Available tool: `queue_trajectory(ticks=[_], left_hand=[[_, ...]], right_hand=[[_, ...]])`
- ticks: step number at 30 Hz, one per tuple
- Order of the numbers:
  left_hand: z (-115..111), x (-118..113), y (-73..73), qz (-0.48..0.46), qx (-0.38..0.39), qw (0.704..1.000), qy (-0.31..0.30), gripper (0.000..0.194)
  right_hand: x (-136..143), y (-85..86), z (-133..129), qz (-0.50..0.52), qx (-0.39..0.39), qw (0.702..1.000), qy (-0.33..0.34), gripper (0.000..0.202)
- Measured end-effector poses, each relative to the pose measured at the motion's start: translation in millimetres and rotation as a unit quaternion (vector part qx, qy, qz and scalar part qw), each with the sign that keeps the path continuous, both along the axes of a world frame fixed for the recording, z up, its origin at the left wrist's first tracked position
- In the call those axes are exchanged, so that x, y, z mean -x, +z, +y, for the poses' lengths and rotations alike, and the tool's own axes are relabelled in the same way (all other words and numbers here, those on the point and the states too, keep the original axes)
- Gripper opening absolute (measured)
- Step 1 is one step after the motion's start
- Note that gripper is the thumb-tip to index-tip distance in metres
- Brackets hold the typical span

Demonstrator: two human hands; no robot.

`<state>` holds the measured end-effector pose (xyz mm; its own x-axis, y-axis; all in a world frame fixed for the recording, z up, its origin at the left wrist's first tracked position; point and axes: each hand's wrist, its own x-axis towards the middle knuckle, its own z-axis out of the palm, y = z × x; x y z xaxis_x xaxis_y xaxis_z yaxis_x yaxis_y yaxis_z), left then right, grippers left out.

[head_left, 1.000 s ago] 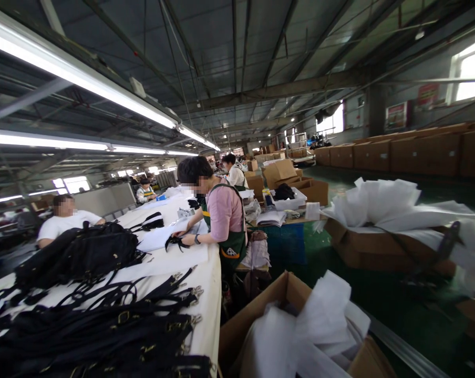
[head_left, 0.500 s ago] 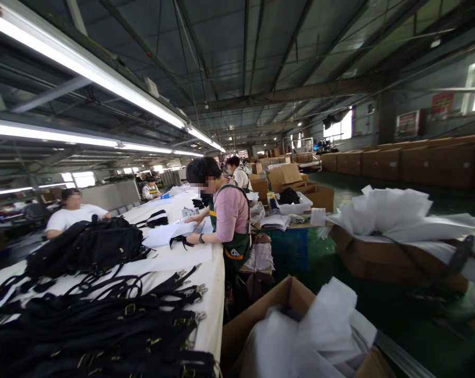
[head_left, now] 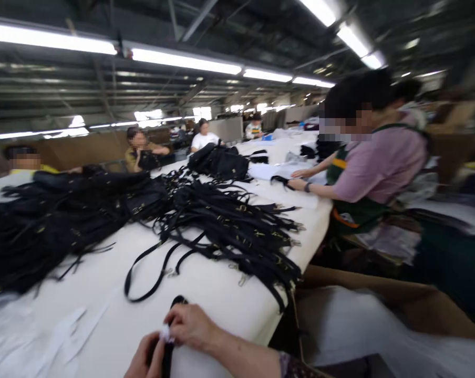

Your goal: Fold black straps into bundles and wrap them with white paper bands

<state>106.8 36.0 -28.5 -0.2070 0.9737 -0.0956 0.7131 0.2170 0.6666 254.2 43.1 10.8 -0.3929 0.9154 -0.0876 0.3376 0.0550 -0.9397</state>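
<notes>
- your two hands sit at the bottom edge: the left hand (head_left: 145, 359) is half cut off, the right hand (head_left: 190, 326) shows whole.
- both pinch one black strap (head_left: 170, 336) at the near edge of the white table (head_left: 206, 286); a small white bit (head_left: 165, 333) sits between your fingertips, too blurred to name.
- one loose strap loop (head_left: 151, 273) lies just beyond your hands.
- one tangled heap of straps (head_left: 237, 226) lies mid-table, and one dark pile (head_left: 44, 220) lies at its left.
- one black bag (head_left: 219, 160) sits farther back.
- you can count five other people; the nearest, a person in pink (head_left: 373, 160), has both hands on the table.
- one cardboard box (head_left: 383, 320) at the lower right is blurred and cut off.
</notes>
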Motion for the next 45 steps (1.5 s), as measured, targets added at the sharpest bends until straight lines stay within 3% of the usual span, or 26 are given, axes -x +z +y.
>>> queue_trajectory(ticks=[3, 7, 10, 14, 20, 28, 34, 38, 42, 45], left_hand=[[-11, 28, -14.1, -0.021, -0.014, 1.000, -0.017, 0.027], [-8, 29, -20.7, -0.042, -0.034, 0.998, -0.021, 0.027], [-8, 28, -19.1, -0.054, -0.045, 0.997, -0.023, 0.026], [-8, 29, -17.3, -0.054, -0.057, 0.997, -0.026, 0.023], [-13, 30, -13.1, -0.045, -0.076, 0.995, -0.053, 0.026], [-33, 22, -3.4, 0.119, -0.116, 0.983, -0.073, 0.033], [-27, 23, -3.8, 0.160, -0.114, 0.979, -0.056, 0.019], [-25, 27, -0.8, 0.157, -0.120, 0.977, -0.077, 0.018], [-24, 34, 7.6, 0.150, -0.072, 0.983, -0.078, 0.023], [-22, 41, 19.2, 0.099, -0.039, 0.993, -0.048, 0.026]], right_hand=[[15, -32.0, 38, 0.017, 0.035, 0.999, 0.015, 0.026], [19, -49.1, 47, 0.033, 0.035, 0.999, 0.023, 0.030], [16, -44.6, 43, 0.029, 0.028, 0.999, 0.026, 0.030], [16, -23.3, 43, -0.054, -0.036, 0.996, 0.057, 0.034], [25, 3.5, 42, -0.261, -0.150, 0.948, 0.099, 0.032], [26, -4.7, 38, -0.332, -0.185, 0.920, 0.093, 0.023], [27, -6.6, 34, -0.347, -0.300, 0.884, 0.092, 0.013], [27, -3.2, 37, -0.295, -0.384, 0.869, 0.100, 0.012], [25, 5.2, 40, -0.138, -0.417, 0.892, 0.104, 0.006], [19, 14.1, 35, -0.041, -0.443, 0.890, 0.100, 0.009]])
